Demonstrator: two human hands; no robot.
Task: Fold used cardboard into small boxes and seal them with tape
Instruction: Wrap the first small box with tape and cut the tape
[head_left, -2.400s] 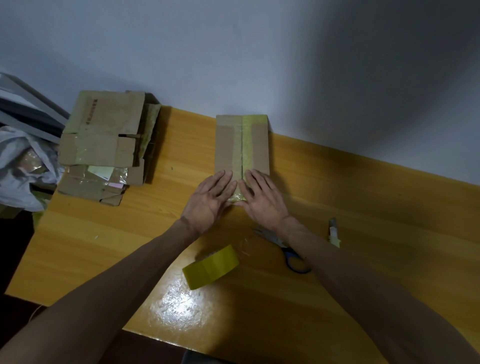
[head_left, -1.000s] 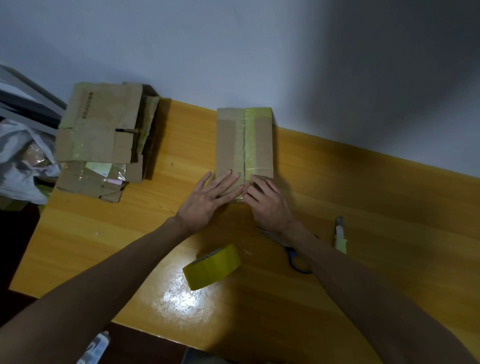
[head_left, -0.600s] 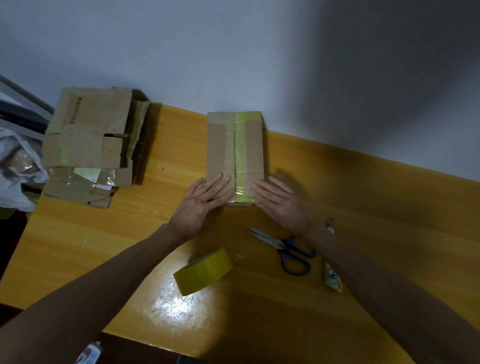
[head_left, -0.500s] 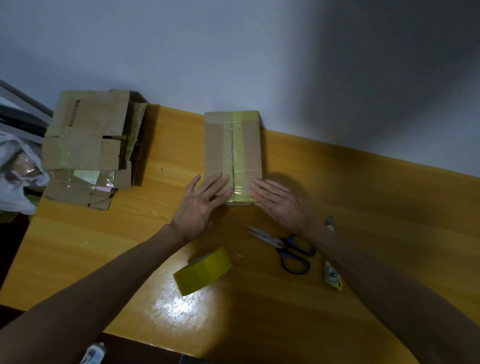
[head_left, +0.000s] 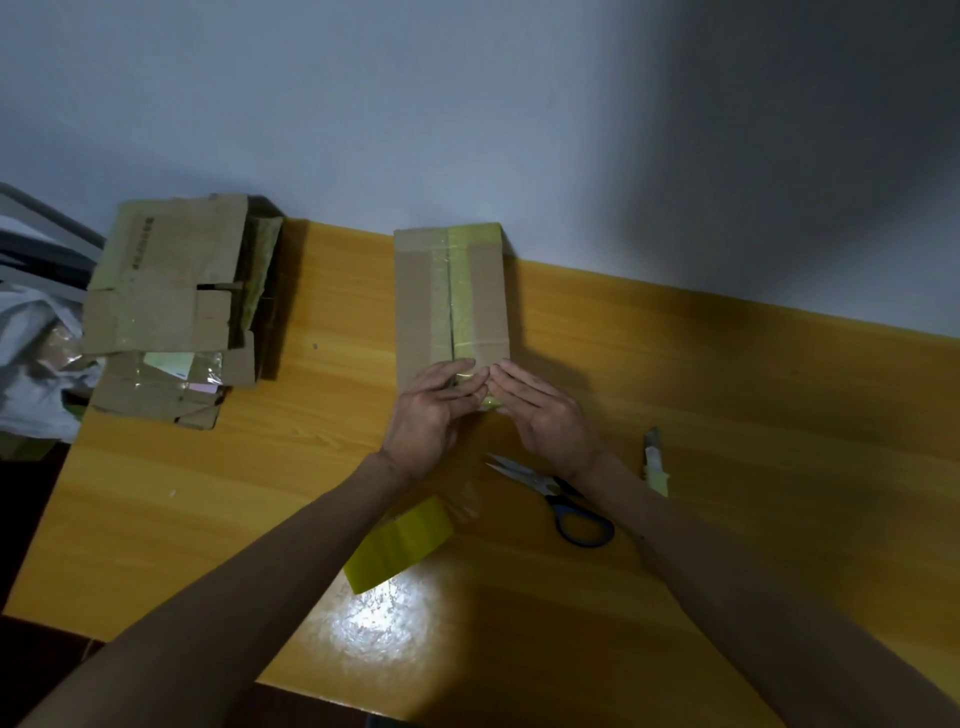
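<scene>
Box (head_left: 415, 301) lies flat on the table (head_left: 753, 405), long axis running away from the person, far end touching the wall (head_left: 467, 104). Flaps closed. Yellow-green tape (head_left: 461, 291) runs along the centre seam from far end to near end; a dark slit shows along the seam under it. A clear cross strip sits near the near end.

Left hand (head_left: 428, 415) and right hand (head_left: 548, 415) are both at the box's near end, palms down. Fingertips of the two hands meet over the seam, on the tape where it turns over the near edge. Right fingers are straight and pressing. Left fingers are slightly bent, also pressing; neither hand grasps anything.

Roll (head_left: 400, 543) of yellow tape lies on the table near the person, partly under the left forearm, with a loose clear tail beside it. Scissors (head_left: 563, 501), dark handles, lie closed just right of the roll, partly under the right wrist, blades pointing up-left. Cutter (head_left: 655, 462) with a pale yellow body lies right of the right wrist, apart from the scissors.

Stack (head_left: 166, 306) of flattened used cardboard, some pieces with old tape and labels, sits at the table's far left corner, well apart from the box. White plastic bag (head_left: 31, 353) is left of the stack, off the table. Bright glare on the tabletop near the roll.
</scene>
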